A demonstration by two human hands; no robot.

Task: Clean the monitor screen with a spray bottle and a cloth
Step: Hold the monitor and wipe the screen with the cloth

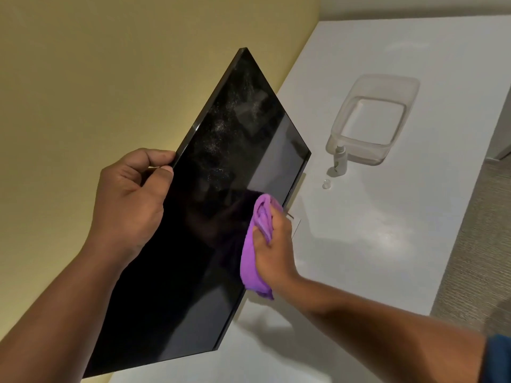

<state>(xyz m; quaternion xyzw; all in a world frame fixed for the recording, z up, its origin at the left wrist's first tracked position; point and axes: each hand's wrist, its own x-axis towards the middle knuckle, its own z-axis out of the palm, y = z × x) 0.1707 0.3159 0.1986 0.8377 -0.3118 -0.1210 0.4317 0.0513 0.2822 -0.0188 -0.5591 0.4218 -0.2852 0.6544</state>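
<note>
Head view. Nearest us, our two bare forearms reach in from the bottom corners.

Item: left hand (130, 200). Fingers curled over the upper edge of the monitor (199, 217), thumb on the front bezel; closed on the frame and steadying it.

Item: right hand (276, 244). Closed around a bunched purple cloth (255, 244), pressing it against the screen near the lower edge.

Item: monitor. Dark, glossy, standing on the white table (387, 244) in front of a yellow wall; a fine mist of droplets speckles its far half. We judge it stiff but fragile and fairly light, liable to tip under pressure, so the frame edge is the place to hold it, never the glass.

Item: cloth. Soft and pliable; it wads easily and should glide on the wet surface.

Item: small spray bottle (339, 158). Upright on the table, well apart from the monitor, with its clear cap (326, 183) just beside it.

Item: clear plastic tub (373, 117). Empty as far as we can tell, just behind the bottle.

Obstructions: none between cloth and the misted area.
</note>
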